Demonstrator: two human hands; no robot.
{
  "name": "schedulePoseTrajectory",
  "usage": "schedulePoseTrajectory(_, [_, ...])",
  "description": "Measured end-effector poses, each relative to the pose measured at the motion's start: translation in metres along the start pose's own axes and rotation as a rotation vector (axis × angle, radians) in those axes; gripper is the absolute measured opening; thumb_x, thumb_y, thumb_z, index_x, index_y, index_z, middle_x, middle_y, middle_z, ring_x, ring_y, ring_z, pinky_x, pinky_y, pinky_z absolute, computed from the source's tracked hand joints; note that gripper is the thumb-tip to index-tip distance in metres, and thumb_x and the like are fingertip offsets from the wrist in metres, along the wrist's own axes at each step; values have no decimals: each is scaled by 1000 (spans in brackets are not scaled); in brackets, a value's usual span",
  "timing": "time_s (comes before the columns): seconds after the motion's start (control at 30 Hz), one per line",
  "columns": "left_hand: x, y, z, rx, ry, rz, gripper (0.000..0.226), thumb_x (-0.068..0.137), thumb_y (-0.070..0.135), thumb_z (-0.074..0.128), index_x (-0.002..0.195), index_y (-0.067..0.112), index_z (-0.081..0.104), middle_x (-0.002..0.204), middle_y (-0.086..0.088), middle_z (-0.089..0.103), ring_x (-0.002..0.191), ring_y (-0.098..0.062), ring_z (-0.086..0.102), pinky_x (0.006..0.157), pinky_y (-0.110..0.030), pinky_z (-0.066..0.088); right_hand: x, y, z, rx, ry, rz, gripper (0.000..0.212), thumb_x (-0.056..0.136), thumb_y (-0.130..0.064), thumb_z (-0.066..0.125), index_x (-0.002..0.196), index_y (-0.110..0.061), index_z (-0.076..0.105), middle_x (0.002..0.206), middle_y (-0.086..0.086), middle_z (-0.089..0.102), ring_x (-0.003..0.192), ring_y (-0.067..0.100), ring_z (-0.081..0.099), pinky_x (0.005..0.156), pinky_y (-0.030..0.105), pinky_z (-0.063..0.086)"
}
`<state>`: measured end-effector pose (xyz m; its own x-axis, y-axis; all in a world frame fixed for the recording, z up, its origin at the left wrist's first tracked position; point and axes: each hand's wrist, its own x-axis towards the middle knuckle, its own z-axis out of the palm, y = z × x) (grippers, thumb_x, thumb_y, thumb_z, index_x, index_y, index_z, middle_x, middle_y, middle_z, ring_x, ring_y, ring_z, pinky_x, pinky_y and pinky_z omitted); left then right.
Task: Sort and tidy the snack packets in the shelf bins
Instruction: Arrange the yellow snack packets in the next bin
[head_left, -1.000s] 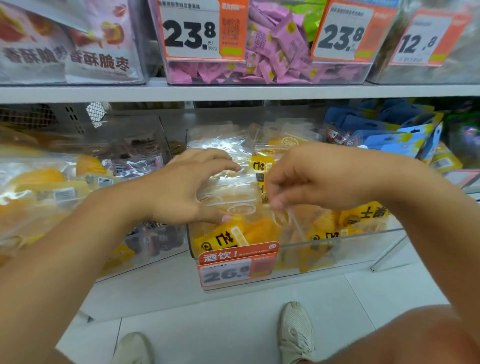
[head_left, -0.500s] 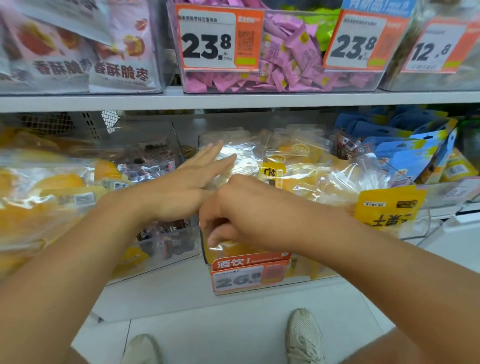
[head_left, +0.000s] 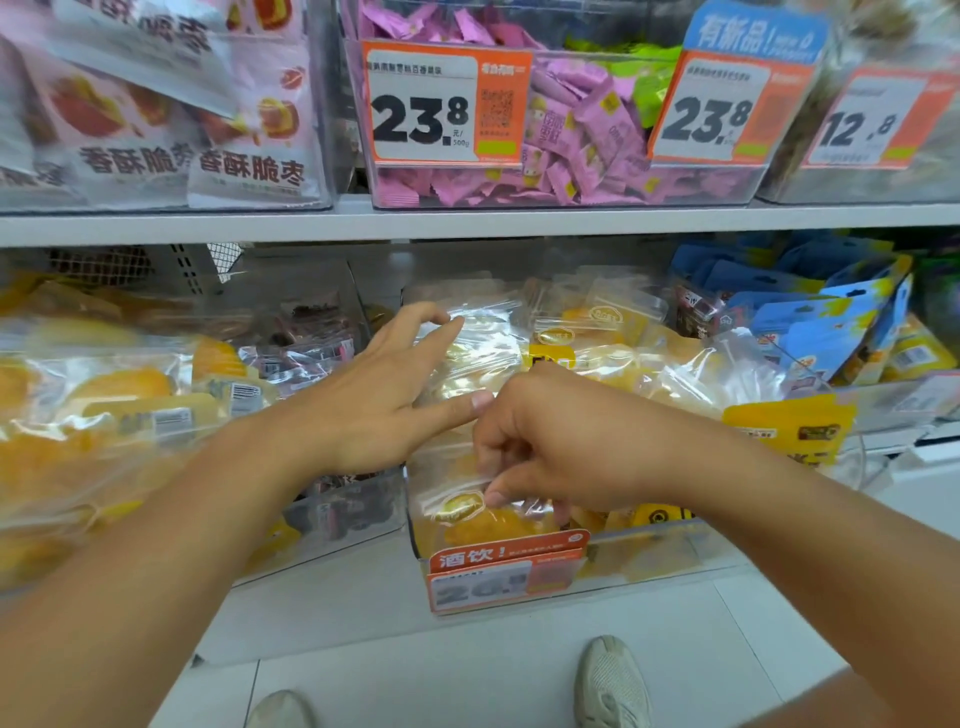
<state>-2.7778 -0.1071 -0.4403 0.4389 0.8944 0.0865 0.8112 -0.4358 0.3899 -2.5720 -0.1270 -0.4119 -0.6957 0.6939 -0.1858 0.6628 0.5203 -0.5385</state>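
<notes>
Currently, item one: the clear acrylic bin (head_left: 670, 540) on the lower shelf, centre, holds transparent dried-mango packets (head_left: 597, 332) stacked on edge, an orange price tag (head_left: 506, 571) clipped to its near wall. Right hand (head_left: 550, 447), fingers curled, pinches the top edge of the nearest mango packet (head_left: 467, 512) at the bin's front left corner, likely to pull it upright into line. Left hand (head_left: 384, 389), fingers straight and spread, presses flat against the packets just behind, apparently bracing the row so it does not topple. Left of this bin: a clear bin of dark snack packets (head_left: 322, 353), then larger mango bags (head_left: 104, 405). Right: blue pouches (head_left: 810, 322). Upper shelf (head_left: 467, 223), white: jujube bags (head_left: 244, 130) far left, pink wrapped sweets (head_left: 576, 140) behind a 23.8 tag (head_left: 447, 104), further tags to the right. Floor (head_left: 467, 691): pale tiles, two light shoes (head_left: 613, 686) near.
</notes>
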Motion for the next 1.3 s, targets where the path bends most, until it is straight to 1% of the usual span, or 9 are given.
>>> schedulePoseTrajectory(0.13, [5,-1,1,-82,91,-32,98,79,85,21,155,24,25,135,22,24,124,-3,40,108,-32,36,-13,0,-19,167,-59,29,25,83,-32,77,85,-7,74,74,9,74,66,15,73,61,37,63])
schedulePoseTrajectory(0.23, [16,0,1,-150,201,-111,72,94,68,36,151,23,35,126,12,33,107,-4,47,97,-29,36,-5,15,-42,316,363,97,43,87,-47,65,84,-5,74,71,12,73,63,23,72,55,32,57])
schedulePoseTrajectory(0.3, [22,-1,3,-147,223,-150,54,101,40,50,150,21,38,125,8,36,113,-10,45,97,-27,32,14,32,-45,123,611,129,35,91,-44,66,87,-10,75,73,5,72,66,19,69,58,28,51])
schedulePoseTrajectory(0.47, [27,-4,5,-109,425,-174,18,101,20,53,115,15,63,102,2,57,91,-14,52,76,-26,35,53,59,-40,-75,454,270,44,82,-42,79,118,-20,70,104,-3,69,90,11,60,67,20,41])
schedulePoseTrajectory(0.6, [28,-1,4,-132,538,-235,15,99,23,58,89,16,65,76,8,60,71,-4,52,59,-19,35,64,58,-43,-4,526,152,11,83,-28,81,84,-17,78,81,0,74,72,9,64,57,13,45])
schedulePoseTrajectory(0.73, [29,-3,2,-26,494,-294,18,97,23,58,80,18,61,77,4,60,77,-18,57,66,-30,39,69,52,-38,-36,498,80,5,87,-19,76,82,-17,77,68,0,72,57,11,66,57,26,56])
schedulePoseTrajectory(0.97, [27,-10,-8,49,346,-299,32,91,20,66,61,24,54,110,3,53,101,-23,52,85,-43,47,76,39,-32,-7,407,75,15,91,-31,72,93,-18,79,46,-23,57,45,-8,53,52,16,40])
schedulePoseTrajectory(1.13, [36,-15,-10,120,283,-396,12,82,19,67,78,10,75,108,-3,66,100,-27,62,83,-45,55,71,48,-40,68,514,111,14,86,-33,77,95,-22,78,83,-3,75,70,15,71,72,37,61])
schedulePoseTrajectory(1.3, [40,-9,-4,208,281,-412,23,84,25,60,65,13,63,95,-1,63,80,-25,59,63,-33,43,73,67,-47,-112,652,325,45,87,-19,71,131,-12,61,114,5,67,98,21,63,82,30,50])
